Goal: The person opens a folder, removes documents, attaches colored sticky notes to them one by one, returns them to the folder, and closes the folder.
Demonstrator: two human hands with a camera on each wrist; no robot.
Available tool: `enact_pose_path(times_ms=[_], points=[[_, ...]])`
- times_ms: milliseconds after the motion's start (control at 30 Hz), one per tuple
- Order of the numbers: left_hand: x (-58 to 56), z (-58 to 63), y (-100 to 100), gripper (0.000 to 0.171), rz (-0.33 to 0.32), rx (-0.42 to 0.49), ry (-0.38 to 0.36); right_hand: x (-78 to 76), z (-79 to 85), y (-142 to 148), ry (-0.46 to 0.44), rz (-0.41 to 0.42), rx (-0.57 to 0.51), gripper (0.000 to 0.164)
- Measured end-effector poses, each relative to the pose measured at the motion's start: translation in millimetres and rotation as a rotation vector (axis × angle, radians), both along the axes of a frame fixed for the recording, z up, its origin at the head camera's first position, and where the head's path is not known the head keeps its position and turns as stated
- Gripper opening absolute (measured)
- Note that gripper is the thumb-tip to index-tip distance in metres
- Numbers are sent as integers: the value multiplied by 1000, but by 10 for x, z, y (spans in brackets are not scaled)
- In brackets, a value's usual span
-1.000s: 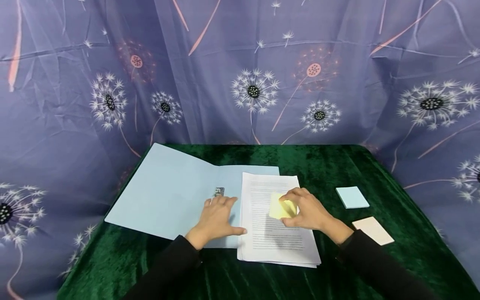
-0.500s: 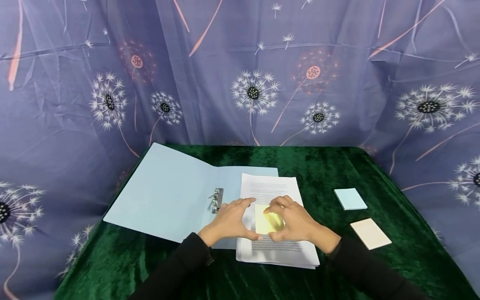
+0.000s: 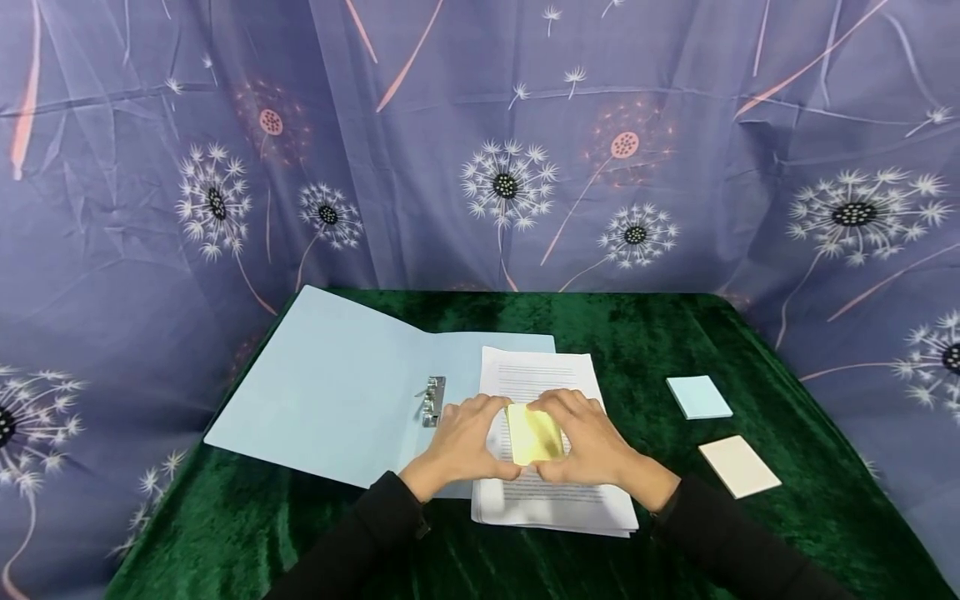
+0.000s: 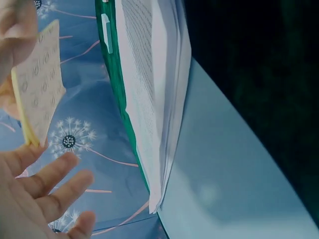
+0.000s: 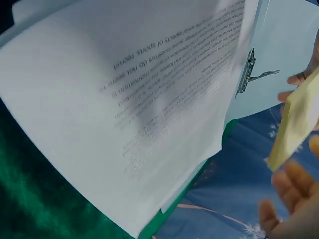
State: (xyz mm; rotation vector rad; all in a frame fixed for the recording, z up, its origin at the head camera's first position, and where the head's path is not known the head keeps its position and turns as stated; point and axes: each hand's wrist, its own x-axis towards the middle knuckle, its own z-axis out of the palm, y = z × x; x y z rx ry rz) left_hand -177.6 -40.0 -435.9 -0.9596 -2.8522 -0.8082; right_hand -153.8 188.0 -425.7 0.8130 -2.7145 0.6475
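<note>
A yellow sticky note pad [image 3: 535,435] is held up over a stack of printed sheets [image 3: 555,504]. My left hand [image 3: 467,440] grips its left side, index fingertip at the far corner and thumb along the near edge. Opposite it, my right hand [image 3: 588,437] holds the right side in the same way, so the two thumbs nearly meet. In the left wrist view the pad [image 4: 42,79] shows its printed underside, the left index finger at its corner and the other fingers spread. The right wrist view catches the pad's yellow face [image 5: 294,124].
An open light blue folder [image 3: 337,392] lies to the left, partly under the sheets, with a metal clip [image 3: 432,402] near its fold. On the right of the green cloth [image 3: 637,325] sit a light blue note pad [image 3: 699,397] and a pale peach one [image 3: 740,467].
My right hand has brought the yellow pad left and nearer to me. My left hand has moved right, off the folder, and taken hold of the pad's left side, uncovering the metal clip.
</note>
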Motion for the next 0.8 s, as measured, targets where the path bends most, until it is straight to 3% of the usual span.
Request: enact_pose_path(times_ms=[100, 200, 300, 367, 533, 633, 733, 800], points=[[25, 11, 27, 86, 38, -18, 67, 19, 12, -54, -122, -150, -95, 67], [62, 10, 63, 87, 74, -65, 148, 26, 41, -118, -323, -297, -169, 78], [111, -13, 104, 85, 93, -100, 213, 18, 67, -176, -526, -363, -234, 90], [150, -35, 131, 82, 95, -113, 246, 13, 68, -213, -603, -385, -251, 95], [220, -73, 177, 78, 95, -137, 325, 18, 38, -278, -609, -402, -181, 105], [229, -72, 174, 83, 89, -131, 331, 28, 41, -281, -593, -401, -170, 105], [208, -50, 134, 94, 59, -79, 252, 21, 59, -243, -578, -383, -192, 103], [178, -18, 89, 99, 27, -2, 129, 15, 75, -195, -549, -345, -211, 100]])
